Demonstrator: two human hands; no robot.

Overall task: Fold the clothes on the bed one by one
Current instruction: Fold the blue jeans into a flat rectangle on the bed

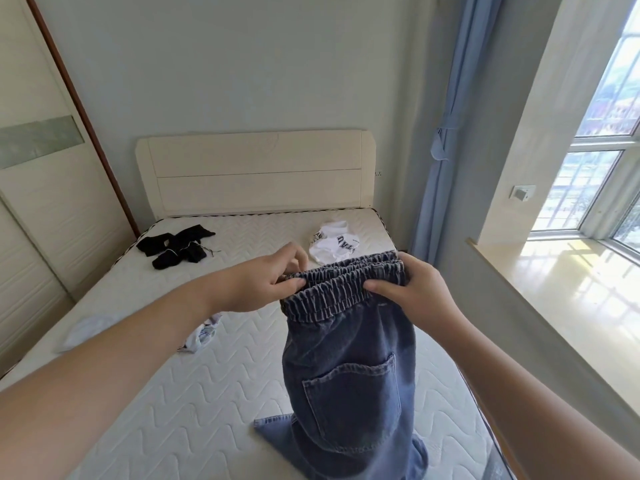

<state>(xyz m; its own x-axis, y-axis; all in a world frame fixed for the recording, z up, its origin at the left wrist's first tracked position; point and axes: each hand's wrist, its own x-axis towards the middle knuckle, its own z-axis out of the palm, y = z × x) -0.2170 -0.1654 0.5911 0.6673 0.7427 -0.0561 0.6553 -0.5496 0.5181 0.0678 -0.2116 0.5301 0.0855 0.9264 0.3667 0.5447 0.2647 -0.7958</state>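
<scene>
The left hand (268, 277) and the right hand (414, 289) both pinch the stretchy waistband of the blue jeans (349, 368), one at each end, thumbs in front and fingers curled behind. The jeans hang down from the hands over the white mattress (194, 393), and one leg end lies flat on it below. Just past the right hand sits a white T-shirt with black letters (334, 244) (all crumpled up). Far beyond the left hand lies a black garment (176, 245). Under the left arm there is a small white cloth (202, 336). The cream headboard (256, 173) stands behind everything.
</scene>
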